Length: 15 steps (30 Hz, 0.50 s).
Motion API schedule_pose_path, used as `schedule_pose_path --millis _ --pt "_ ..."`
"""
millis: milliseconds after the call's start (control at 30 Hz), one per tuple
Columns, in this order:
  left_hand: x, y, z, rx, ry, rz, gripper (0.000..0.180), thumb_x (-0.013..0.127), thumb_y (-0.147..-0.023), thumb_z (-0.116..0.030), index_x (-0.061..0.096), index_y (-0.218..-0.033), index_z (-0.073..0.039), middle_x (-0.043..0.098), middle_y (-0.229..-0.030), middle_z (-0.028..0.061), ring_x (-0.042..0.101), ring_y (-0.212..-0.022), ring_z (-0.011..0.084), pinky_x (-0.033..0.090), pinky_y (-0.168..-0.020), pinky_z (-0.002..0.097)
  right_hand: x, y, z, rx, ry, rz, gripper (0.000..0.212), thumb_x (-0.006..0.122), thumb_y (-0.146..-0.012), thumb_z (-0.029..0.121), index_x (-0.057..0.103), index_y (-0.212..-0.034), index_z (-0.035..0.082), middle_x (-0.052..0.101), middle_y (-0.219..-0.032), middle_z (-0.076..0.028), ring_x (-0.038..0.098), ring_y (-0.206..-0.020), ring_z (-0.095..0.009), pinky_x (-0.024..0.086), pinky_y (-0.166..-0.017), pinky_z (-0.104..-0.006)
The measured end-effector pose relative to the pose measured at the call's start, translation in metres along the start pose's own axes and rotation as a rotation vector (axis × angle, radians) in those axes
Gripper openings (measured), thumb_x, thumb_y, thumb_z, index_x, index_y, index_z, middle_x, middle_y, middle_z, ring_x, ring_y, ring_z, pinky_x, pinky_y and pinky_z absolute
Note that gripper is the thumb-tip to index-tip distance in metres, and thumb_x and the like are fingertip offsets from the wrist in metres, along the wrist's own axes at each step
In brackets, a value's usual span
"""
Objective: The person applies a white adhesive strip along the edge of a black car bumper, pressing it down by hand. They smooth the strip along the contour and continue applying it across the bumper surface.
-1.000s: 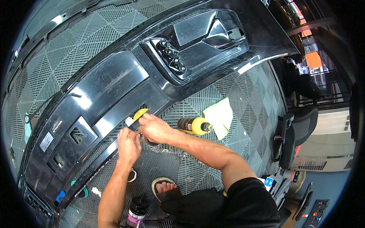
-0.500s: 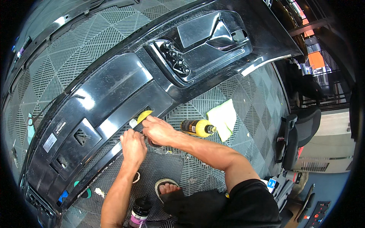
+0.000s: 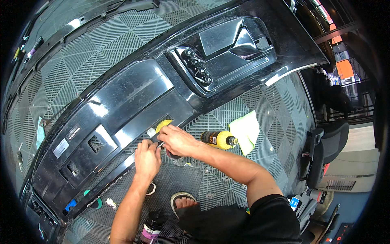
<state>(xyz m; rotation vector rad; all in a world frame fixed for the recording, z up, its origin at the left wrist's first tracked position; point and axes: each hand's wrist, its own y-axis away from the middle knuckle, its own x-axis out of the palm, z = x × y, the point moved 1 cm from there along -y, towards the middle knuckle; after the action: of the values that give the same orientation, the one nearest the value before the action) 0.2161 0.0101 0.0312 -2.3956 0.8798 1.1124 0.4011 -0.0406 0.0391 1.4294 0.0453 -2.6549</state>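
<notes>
Mid-frame, your left hand [image 3: 148,159] and right hand [image 3: 178,140] meet by the yellow pad [image 3: 163,124], perhaps to steady it, though I cannot tell whether either grip is clamped.

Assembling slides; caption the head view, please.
Left hand and right hand close together at a glossy black car bumper.
</notes>
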Motion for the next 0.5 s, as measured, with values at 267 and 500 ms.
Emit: schedule_pose_path --millis 267,500 --pt "0.0067 0.0042 0.0062 0.042 -0.053 0.026 0.012 0.076 -0.090 -0.012 0.080 -0.098 -0.004 0.068 -0.100 0.0102 0.064 -0.100 0.0329 0.051 -0.088 0.0483 -0.0077 -0.0013 0.0085 -0.076 0.199 0.158 0.018 0.070 -0.088 0.016 0.080 -0.098 0.005 0.065 -0.108 -0.008 0.061 -0.112 -0.028 0.048 -0.096 -0.0417" --pt "0.0084 0.0000 0.0073 0.064 -0.036 0.030 0.006 0.075 -0.089 -0.007 0.076 -0.092 -0.003 0.065 -0.096 0.0147 0.063 -0.097 0.0364 0.050 -0.088 0.0503 -0.0044 -0.0069 0.0024 -0.102 0.126 0.176 0.010 0.073 -0.081 0.008 0.079 -0.086 0.004 0.066 -0.107 -0.010 0.061 -0.114 -0.030 0.052 -0.099 -0.0436"
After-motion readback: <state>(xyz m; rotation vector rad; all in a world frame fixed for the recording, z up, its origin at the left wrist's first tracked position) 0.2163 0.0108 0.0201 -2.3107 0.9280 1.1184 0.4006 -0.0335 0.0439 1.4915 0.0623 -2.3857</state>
